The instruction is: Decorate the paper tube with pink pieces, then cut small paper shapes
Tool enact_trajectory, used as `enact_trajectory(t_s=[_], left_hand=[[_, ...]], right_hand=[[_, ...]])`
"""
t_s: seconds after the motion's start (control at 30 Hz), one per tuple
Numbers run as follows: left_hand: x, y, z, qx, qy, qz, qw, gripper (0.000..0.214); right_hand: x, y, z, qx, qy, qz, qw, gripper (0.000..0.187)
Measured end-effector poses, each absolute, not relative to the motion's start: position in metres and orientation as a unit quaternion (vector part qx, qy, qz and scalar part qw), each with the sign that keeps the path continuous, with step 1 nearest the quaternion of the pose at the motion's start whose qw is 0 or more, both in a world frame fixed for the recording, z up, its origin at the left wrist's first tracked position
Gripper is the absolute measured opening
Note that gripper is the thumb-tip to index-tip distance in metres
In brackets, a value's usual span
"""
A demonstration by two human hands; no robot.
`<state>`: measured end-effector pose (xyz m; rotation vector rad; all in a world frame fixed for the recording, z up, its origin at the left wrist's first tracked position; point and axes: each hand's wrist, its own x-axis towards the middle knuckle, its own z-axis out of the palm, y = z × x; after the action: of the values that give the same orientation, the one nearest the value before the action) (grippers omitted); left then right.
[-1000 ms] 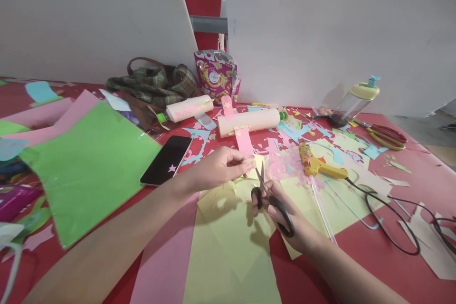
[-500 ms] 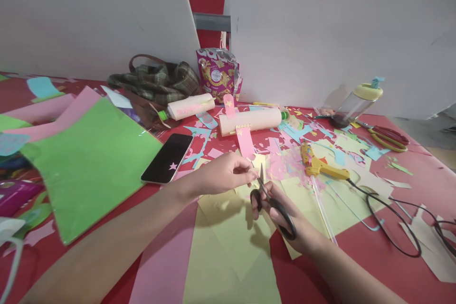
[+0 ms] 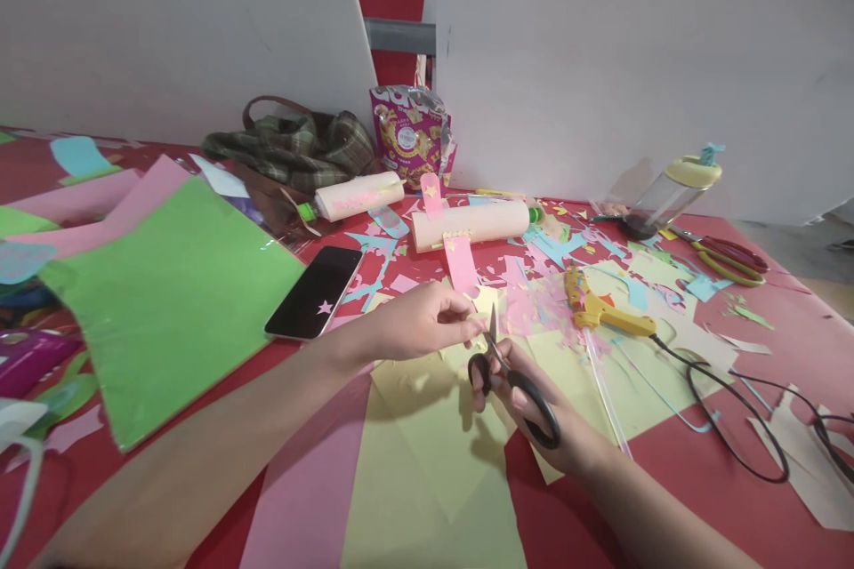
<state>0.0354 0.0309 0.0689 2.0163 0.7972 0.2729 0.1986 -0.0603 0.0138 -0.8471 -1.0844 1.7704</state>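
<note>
The left hand (image 3: 427,320) has shifted toward the scissors (image 3: 494,347), fingertips pinched on a yellow paper scrap (image 3: 478,318); the right hand (image 3: 557,396) curls around the handles.

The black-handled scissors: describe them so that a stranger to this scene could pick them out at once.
On the red table, find the yellow sheets nearest the person. Above them, the right hand holds the scissors. Their black handles set them apart from the red and yellow handles farther right.
</note>
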Motion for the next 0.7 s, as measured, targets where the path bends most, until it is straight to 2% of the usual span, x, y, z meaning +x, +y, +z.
enact_trajectory(t_s=[0.37,0.7], left_hand=[[0.0339,0.0334,0.0692,0.827,0.316,0.104,0.453,0.029],[0.0314,0.0338,0.069,0.833,0.322,0.087,0.441,0.031]], right_hand=[[0.1978,-0.0585,0.0142,-0.276,-0.433,0.738,0.438,0.027],[0.1994,-0.0592,0.0114,-0.279,-0.44,0.74,0.426,0.025]])
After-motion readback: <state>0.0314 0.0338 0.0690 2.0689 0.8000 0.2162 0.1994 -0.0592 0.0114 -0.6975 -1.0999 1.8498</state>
